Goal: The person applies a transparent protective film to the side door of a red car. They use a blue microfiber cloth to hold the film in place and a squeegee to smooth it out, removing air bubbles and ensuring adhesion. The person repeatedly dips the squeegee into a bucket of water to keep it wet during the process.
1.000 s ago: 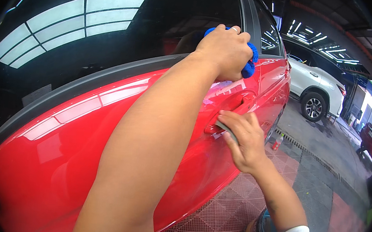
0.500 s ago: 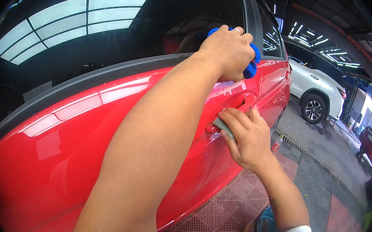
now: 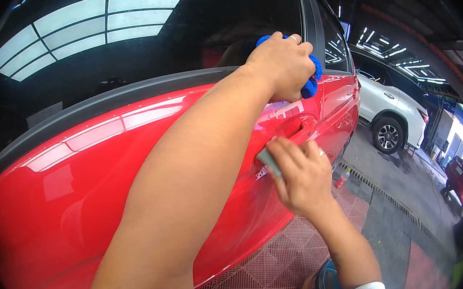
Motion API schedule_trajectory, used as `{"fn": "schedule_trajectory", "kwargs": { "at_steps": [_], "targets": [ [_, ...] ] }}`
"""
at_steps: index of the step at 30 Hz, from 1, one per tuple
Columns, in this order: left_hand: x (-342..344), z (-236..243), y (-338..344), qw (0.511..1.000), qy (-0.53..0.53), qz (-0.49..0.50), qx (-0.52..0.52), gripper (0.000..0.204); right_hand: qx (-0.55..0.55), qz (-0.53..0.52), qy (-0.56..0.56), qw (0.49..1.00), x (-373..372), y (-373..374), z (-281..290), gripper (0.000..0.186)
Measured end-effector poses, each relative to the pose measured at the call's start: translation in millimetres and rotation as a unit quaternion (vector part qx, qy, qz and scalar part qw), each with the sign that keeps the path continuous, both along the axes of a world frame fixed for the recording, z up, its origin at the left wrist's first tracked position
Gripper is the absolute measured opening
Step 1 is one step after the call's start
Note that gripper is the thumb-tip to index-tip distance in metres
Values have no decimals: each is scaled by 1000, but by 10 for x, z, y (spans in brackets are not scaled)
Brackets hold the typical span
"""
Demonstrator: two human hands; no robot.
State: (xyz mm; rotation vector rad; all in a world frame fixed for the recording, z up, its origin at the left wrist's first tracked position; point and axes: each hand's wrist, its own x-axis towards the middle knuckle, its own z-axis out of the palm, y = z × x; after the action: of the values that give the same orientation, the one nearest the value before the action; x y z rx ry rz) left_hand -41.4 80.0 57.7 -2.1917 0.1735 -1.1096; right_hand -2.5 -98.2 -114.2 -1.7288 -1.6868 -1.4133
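A red car door (image 3: 102,160) curves across the left and middle, with a dark window (image 3: 210,20) above it. Reaching up to the rear end of the window sill, my left hand (image 3: 281,65) is closed round a bunched blue cloth (image 3: 310,87) and rests against the car. Below it, my right hand (image 3: 307,179) grips a grey-green pad (image 3: 268,160) between thumb and fingers. The pad lies against the door by the recess of the red door handle (image 3: 301,130); its contact face is hidden. White smears show on the paint beside it.
Reddish floor tiles (image 3: 281,261) lie under the door, with a bucket (image 3: 330,279) by my right elbow. A small bottle (image 3: 343,178) stands beside a drain grate (image 3: 388,195). Farther back are a white car (image 3: 399,108) and another red car (image 3: 460,178).
My right hand and the pad have shifted slightly left and down along the door, blurred at the fingers. The left hand keeps its place on the blue cloth.
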Motion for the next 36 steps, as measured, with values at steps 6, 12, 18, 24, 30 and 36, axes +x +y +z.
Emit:
{"fn": "schedule_trajectory", "kwargs": {
  "at_steps": [6, 12, 18, 24, 30, 36],
  "targets": [
    [-13, 12, 4, 1000, -2, 0, -3, 37, 3, 22, 0, 1000, -94, 18, -82, 49],
    [-18, 14, -9, 1000, 0, -3, -11, 36, 25, 41, -2, 999, -118, 57, -139, 49],
    [-2, -9, -15, 1000, 0, -4, -7, 35, 34, 17, 10, 999, 39, 55, -110, 48],
    [3, -7, 19, 1000, -7, -2, -4, 33, 40, 50, -94, 994, 116, 36, -205, 54],
    [29, -2, 3, 1000, -16, -13, -3, 30, 77, 44, -139, 986, 141, 58, -316, 52],
    [30, -4, -9, 1000, -19, -14, 6, 30, 83, 38, -112, 989, 180, 77, -346, 51]
  ]
}}
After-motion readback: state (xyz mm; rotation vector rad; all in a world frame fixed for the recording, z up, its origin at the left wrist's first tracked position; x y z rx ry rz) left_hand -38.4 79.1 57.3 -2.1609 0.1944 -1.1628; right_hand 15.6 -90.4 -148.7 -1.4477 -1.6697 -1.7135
